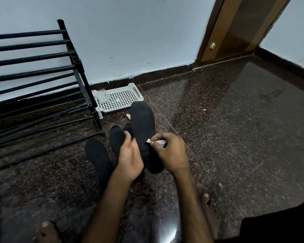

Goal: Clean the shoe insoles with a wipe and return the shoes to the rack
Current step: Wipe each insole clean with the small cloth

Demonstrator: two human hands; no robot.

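Basket [127,99] far left holds a clear box [103,96]; left hand [130,160] grips insole [142,125], right hand [172,153] pinches wipe [160,141] against it.

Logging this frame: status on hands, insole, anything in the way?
Left hand holds black insole. Right hand pinches wipe against it. Another black piece lies on floor near rack; nothing obstructing the wiping.

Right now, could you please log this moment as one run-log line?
step: insole wipe | left hand: holds black insole | right hand: pinches wipe against it | second insole: on floor
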